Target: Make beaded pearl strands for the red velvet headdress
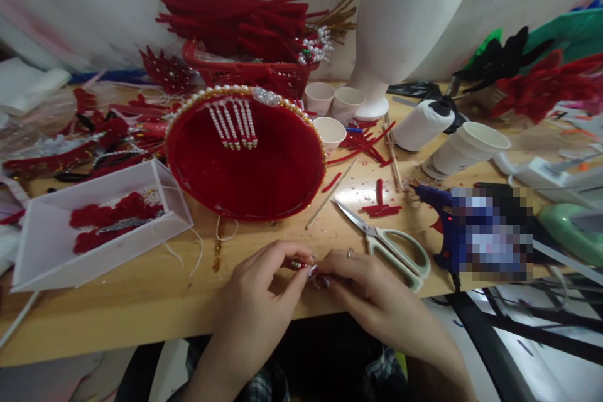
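Note:
Both hands meet over the front edge of the wooden table. My left hand (264,289) pinches a small beaded piece (311,270) with red, silvery and pearly bits, between thumb and forefinger. Against its other side my right hand (362,286), with a ring on one finger, is closed with fingertips pressed on the same piece. Its exact shape is partly hidden by the fingers. Just behind the hands stands a round red velvet fan-like disc (249,169) edged with pearls and gold, with strings of white beads on it. Scissors (386,242) lie right of my right hand, blades parted.
A white box (42,245) with red velvet pieces stands left. Behind are a red basket (254,75) of red stems, paper cups (330,132), and a white mannequin head (409,19). At right are a thread cone (419,125), a larger cup (466,151) and a blue glue gun (438,201).

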A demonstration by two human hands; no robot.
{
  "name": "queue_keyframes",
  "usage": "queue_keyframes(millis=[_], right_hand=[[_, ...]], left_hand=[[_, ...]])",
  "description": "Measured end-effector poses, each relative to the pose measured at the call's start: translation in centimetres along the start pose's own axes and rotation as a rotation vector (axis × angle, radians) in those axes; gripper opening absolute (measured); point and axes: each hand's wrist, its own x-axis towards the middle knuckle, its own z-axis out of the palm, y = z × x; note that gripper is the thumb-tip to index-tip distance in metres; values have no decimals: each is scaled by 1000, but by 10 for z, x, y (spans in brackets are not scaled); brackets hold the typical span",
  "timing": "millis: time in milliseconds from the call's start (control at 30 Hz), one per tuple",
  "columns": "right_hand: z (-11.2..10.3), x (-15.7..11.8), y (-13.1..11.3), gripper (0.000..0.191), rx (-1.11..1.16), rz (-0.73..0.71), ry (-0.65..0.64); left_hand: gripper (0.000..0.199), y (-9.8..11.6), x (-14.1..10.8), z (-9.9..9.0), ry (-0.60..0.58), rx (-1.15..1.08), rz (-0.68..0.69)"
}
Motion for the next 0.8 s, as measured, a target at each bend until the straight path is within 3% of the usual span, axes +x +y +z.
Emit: queue_keyframes(millis=[133, 267, 400, 600, 800], right_hand=[[-1, 0, 2, 16, 52, 36, -7], [0, 2, 7, 22, 287, 85, 59], [0, 4, 10, 20, 467, 103, 104], [-3, 2, 9, 21, 461, 134, 154], [0, 1, 10, 29, 418, 123, 156]], left_hand=[[18, 7, 8, 7, -42, -44, 23], [28, 5, 8, 5, -49, -159, -21], [20, 1, 4, 4, -30, -70, -6], [17, 3, 4, 16, 55, -28, 179], [12, 4, 1, 21, 56, -117, 92]])
